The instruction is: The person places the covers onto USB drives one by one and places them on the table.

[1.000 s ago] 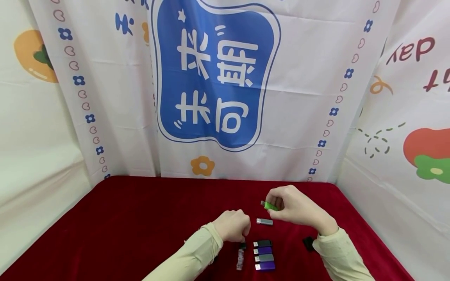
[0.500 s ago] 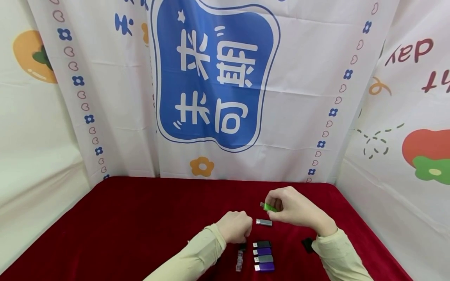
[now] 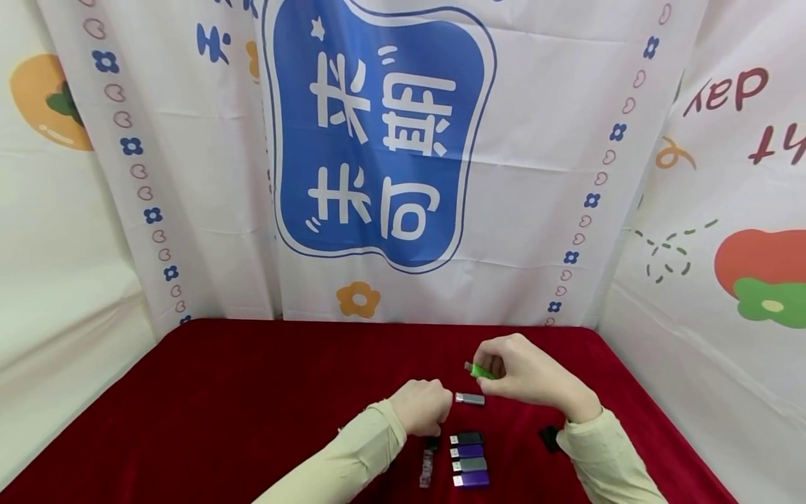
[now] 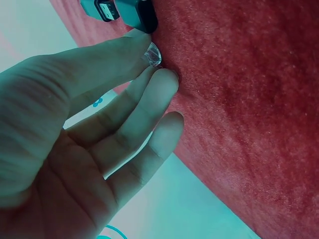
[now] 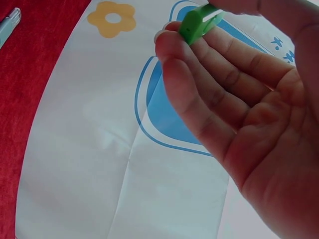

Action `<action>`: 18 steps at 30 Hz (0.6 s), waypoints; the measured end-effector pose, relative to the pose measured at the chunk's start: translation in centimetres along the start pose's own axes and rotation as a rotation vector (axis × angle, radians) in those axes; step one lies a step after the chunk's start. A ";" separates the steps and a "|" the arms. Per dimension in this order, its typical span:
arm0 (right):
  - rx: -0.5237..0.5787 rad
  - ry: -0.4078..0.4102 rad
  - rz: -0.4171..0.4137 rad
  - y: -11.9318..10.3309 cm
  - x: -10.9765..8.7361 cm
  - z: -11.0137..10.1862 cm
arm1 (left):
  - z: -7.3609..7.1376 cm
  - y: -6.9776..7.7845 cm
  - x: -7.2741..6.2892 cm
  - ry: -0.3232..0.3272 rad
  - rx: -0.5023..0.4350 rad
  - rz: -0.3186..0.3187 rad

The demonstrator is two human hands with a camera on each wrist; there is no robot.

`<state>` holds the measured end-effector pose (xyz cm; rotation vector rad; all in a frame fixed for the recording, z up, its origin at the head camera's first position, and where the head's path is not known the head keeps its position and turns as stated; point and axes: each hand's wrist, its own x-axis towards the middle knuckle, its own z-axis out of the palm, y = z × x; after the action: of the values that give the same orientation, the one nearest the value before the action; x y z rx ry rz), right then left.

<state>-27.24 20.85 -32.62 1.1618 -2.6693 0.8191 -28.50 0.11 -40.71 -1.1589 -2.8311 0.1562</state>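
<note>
The backdrop cloth (image 3: 535, 105) hangs well beyond the row of 4 USB sticks (image 3: 469, 464), and the red table (image 3: 271, 399) extends around the row on all visible sides. The right sleeve (image 3: 607, 448) lies to the right of the row. The right hand (image 3: 529, 371) is raised beyond the row, toward its right, thumb and fingertips in a pinch. The left hand (image 3: 420, 407) is low, beyond the row and to its left, thumb and fingers together. The row runs black, purple, gray, purple, connectors facing left. The clear strip (image 3: 426, 468) lies just left of the row. The black object (image 3: 550, 438), of unclear shape, sits right of the row, by the sleeve; dragging the sleeve could displace it. The gray USB stick (image 3: 470, 399) lies beyond the row; lowering the right hand carelessly could knock it. The green USB stick (image 3: 481, 372), pinched in the right hand, is above the table, farthest from the row; a loose fingertip grip could let it drop. Left of the row, the dark piece (image 3: 432, 443) and the clear piece (image 4: 153, 54), which the left hand appears to pinch, are partly hidden; a sideways slip there could disturb the row's alignment.
</note>
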 end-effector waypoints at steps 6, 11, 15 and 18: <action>-0.007 0.003 0.001 -0.1 -0.1 -0.2 | 0.1 -0.1 0.2 -0.017 0.051 0.060; -0.004 0.005 -0.003 -0.1 0.0 -0.2 | -0.2 -0.4 0.2 -0.036 0.009 0.086; -0.010 0.006 -0.005 -0.1 0.1 -0.2 | -0.4 -0.8 0.1 -0.018 -0.075 0.120; -0.013 0.007 0.002 -0.1 0.0 -0.2 | -0.7 -1.1 -0.1 0.019 -0.151 0.151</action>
<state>-27.21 20.93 -32.38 1.1511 -2.6664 0.8032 -29.12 -0.76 -39.87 -1.3969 -2.7790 -0.0600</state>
